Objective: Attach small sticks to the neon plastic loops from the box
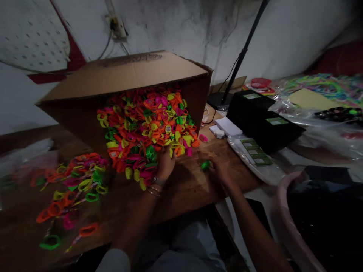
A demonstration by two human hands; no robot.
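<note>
Head view: wooden counter carries a cardboard box, open side facing the wearer. Pile of bright plastic pieces sits in the box mouth and spills out its front onto the wood: orange, yellow, pink, green. Looser cluster of similar pieces lies left of the box. Left hand is at the pile's front edge, fingers partly hidden; can't tell if closed on anything. Right hand grips a green piece in its fingertips, right of the pile, near the counter.
</note>
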